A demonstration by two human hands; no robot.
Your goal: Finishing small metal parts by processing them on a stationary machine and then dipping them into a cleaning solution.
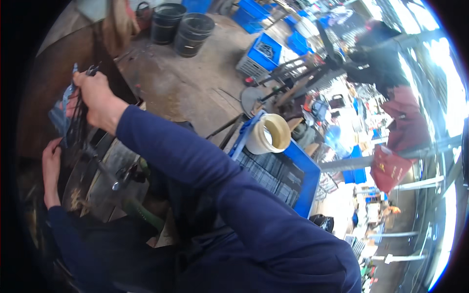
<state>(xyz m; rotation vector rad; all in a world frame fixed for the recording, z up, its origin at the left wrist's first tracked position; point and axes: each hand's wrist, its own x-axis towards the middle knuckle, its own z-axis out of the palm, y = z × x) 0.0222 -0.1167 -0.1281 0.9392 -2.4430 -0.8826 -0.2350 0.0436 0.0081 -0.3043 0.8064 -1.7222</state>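
My right hand reaches out at the far left, its fingers closed round the top of a bundle of thin dark strips. A small dark end pokes out above the fist. Behind the strips hangs a crumpled light-blue sheet, perhaps plastic or cloth, with a pinkish patch beside it. Lower down, my left hand has its fingers bent in at the bottom of the strips; what they pinch is too blurred to name. Beneath the hands is a greyish worktop with a metal lever ending in a shiny knob.
A brown metal panel stands beyond the hands. Right of my arm, a blue crate holds stacked dark flat pieces and a cream bucket. Two black buckets, another blue crate and a pedestal fan stand farther off.
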